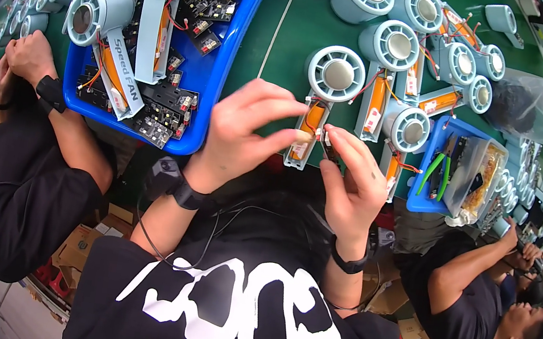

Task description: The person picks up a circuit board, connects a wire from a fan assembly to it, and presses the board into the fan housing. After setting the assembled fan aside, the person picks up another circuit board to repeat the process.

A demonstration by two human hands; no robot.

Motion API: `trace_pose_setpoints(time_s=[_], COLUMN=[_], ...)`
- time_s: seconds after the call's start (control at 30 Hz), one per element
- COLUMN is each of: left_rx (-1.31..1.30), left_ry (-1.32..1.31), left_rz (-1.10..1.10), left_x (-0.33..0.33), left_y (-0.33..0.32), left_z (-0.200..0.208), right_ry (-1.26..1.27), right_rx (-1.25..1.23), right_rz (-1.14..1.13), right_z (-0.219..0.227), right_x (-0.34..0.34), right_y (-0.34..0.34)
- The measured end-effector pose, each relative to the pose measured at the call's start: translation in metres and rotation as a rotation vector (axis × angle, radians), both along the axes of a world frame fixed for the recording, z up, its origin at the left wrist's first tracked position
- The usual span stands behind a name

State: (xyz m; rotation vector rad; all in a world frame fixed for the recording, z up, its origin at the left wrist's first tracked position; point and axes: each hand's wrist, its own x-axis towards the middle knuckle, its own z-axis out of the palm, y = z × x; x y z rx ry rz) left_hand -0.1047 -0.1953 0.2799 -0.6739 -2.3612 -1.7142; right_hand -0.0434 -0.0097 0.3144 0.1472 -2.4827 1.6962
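A pale blue handheld fan [337,73] lies at the table's near edge, its round head away from me. Its handle shell is uncovered, showing an orange-wrapped battery [314,118] and thin wires. My left hand [239,129] is beside this handle, thumb and forefinger apart, their tips close to the battery; nothing shows between them. Just right of the handle, my right hand [356,182] pinches a small dark circuit board [330,151] between thumb and fingers. A connector and wire near its fingertips are too small to make out fully.
A blue tray [203,121] at left holds several circuit boards and fans. More fans [399,46] with uncovered handles lie ahead and right. A blue bin [422,192] holds green-handled pliers [431,174] and a clear box. People sit working on both sides.
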Motion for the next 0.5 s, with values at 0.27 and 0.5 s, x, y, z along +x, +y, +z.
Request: trace_pose_setpoints(time_s=[0.27,0.5], left_rx=[-0.097,-0.114], left_ry=[-0.139,-0.312], left_rz=[0.119,0.321], left_x=[0.028,0.025], left_y=[0.004,0.028], left_z=[0.004,0.017], right_ry=[0.224,0.020], right_rx=[0.272,0.372], right_rz=[0.171,0.156], right_z=[0.028,0.054], right_x=[-0.049,-0.077], right_y=[-0.016,-0.010])
